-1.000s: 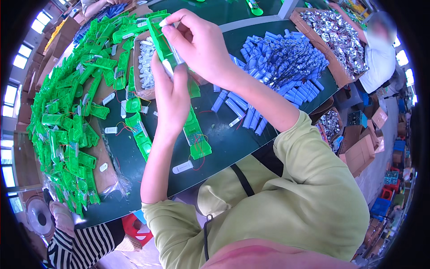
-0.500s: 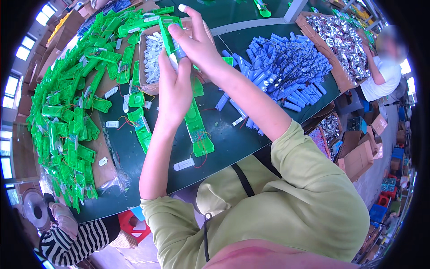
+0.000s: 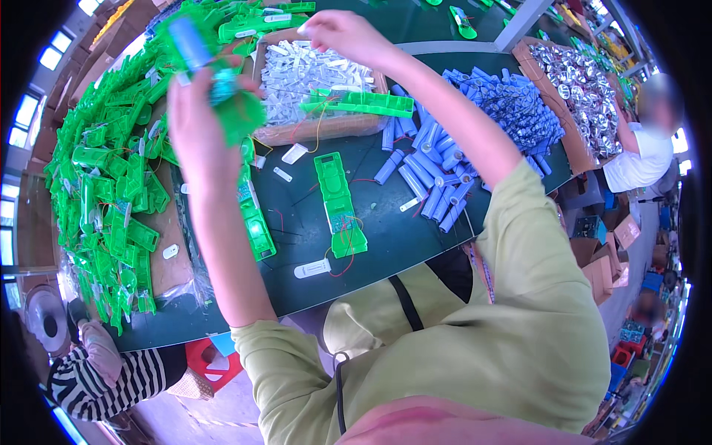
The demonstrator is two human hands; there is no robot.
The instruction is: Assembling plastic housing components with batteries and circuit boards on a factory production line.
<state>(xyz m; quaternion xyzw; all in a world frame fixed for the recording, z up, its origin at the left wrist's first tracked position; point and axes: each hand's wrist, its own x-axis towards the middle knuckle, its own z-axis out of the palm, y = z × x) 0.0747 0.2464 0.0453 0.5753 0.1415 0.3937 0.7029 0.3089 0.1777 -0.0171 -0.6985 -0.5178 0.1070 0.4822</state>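
Green casing (image 3: 241, 119), blurred: left of the cardboard box (image 3: 315, 132), gripped by my left hand (image 3: 197, 119). Probably light, stiff, slick; I'd grasp its long side walls. Right hand (image 3: 347, 35): box's far side, fingers curled, contents I cannot tell. Blue cylinders (image 3: 493, 104): right of box.

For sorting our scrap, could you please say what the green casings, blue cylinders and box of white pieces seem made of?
Green casings: probably glossy moulded plastic, given their bright colour and recessed shapes. Blue cylinders: perhaps plastic sleeves, smooth with pale highlights. Box: likely matte cardboard, by its dull brown wall.
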